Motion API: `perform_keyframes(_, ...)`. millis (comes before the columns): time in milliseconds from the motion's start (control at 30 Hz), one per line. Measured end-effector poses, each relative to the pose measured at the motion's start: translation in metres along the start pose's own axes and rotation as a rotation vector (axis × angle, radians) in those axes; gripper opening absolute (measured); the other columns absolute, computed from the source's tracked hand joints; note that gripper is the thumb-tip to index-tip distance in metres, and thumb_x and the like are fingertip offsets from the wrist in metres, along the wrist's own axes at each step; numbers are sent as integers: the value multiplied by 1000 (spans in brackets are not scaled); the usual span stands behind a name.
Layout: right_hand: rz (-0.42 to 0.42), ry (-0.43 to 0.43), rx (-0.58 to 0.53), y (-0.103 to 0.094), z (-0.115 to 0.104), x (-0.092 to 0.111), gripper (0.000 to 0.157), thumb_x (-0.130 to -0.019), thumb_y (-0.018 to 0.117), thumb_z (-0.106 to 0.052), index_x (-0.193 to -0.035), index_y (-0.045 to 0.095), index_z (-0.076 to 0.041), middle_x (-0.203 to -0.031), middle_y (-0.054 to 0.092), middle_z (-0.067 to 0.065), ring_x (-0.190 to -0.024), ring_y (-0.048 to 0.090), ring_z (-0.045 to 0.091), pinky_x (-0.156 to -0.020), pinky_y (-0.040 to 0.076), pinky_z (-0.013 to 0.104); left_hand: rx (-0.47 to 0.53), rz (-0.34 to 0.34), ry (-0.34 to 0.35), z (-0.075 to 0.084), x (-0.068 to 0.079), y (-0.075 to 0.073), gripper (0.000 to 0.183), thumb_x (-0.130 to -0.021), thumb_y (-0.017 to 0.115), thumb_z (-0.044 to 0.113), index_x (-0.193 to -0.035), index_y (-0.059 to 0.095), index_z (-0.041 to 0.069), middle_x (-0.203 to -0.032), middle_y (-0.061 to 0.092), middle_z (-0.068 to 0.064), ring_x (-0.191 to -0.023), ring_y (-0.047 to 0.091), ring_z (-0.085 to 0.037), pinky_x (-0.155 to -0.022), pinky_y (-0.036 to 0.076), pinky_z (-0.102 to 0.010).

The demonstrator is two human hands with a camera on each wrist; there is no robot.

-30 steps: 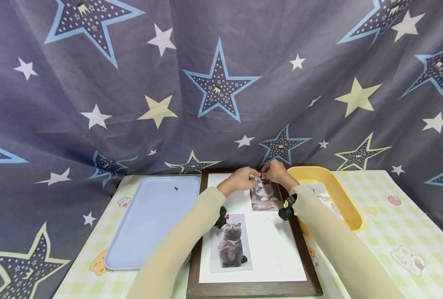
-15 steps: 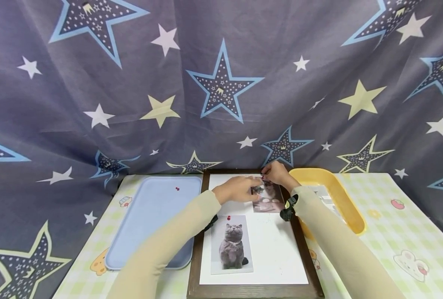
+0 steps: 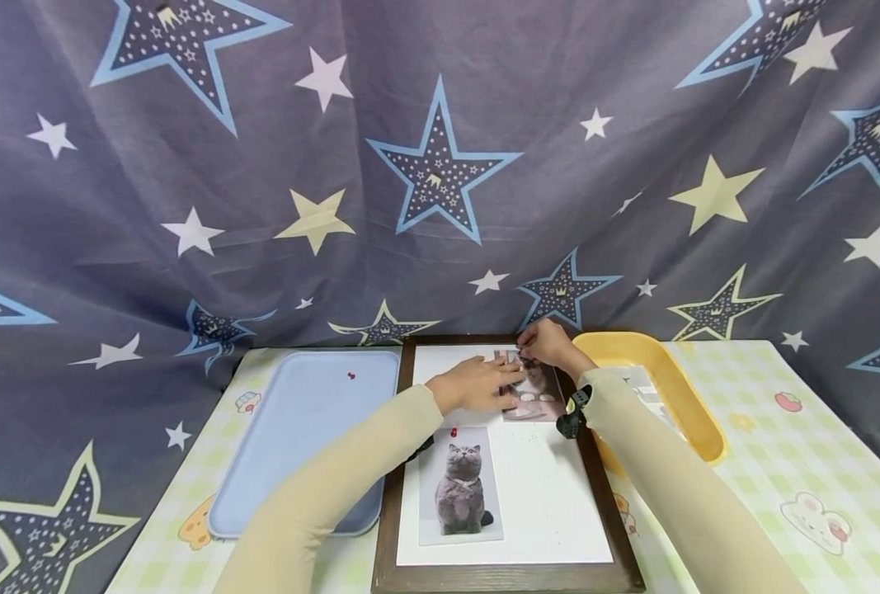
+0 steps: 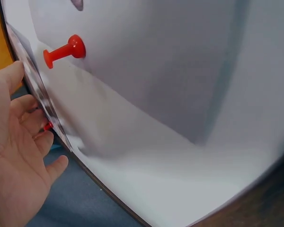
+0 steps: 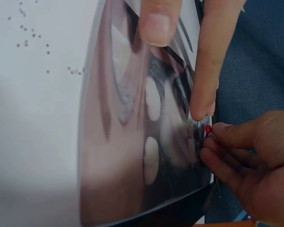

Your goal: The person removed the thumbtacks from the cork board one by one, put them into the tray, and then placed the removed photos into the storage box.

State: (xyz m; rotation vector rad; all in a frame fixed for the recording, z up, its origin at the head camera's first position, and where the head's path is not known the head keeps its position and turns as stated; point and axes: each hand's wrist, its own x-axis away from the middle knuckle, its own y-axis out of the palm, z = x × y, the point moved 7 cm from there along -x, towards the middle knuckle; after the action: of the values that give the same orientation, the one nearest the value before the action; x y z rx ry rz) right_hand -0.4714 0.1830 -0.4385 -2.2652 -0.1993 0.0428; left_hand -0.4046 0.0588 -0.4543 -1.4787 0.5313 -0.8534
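A cat photo and a red pin, up at the far end of the board.

I can see the cat photo (image 3: 534,409) on the white board (image 3: 551,495), which has a dark brown frame. The photo is taller than wide, with its top toward the far edge and its right side close to the frame. Its bottom part is pink, and the cat is dark and white with two white paws. My left hand (image 3: 477,385) lies over its left part and hides some of it from me. The little red pin (image 5: 208,129) is at the photo's top end, pinched in my right hand (image 3: 548,342); I can't tell how deep it goes.
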Motion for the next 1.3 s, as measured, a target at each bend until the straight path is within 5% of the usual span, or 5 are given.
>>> perform_keyframes(333,8,27,-2,0,6,2,18,-91,68,6,-108,73,8,-102,74,22,-79,73,27,-65,60,29,9,-24,10,4,-5,10,63,-107,40,51,-162,29,22,-170,23,-1,-157,21,-24,-128,24,-49)
perform_keyframes(1033,0,44,64,-1,5,-2,18,-82,75,4,-100,75,5,-89,75,16,-67,62,14,-59,52,23,93,1,-20,-1,-8,7,64,-105,47,51,-161,33,23,-169,26,-1,-157,22,-23,-127,27,-45)
perform_keyframes(1300,-71,61,167,2,-1,3,36,-79,84,-2,-112,73,6,-109,74,22,-83,68,24,-73,58,33,126,9,-72,-8,-7,4,72,-101,55,55,-161,32,22,-168,27,-2,-153,32,-25,-124,34,-42)
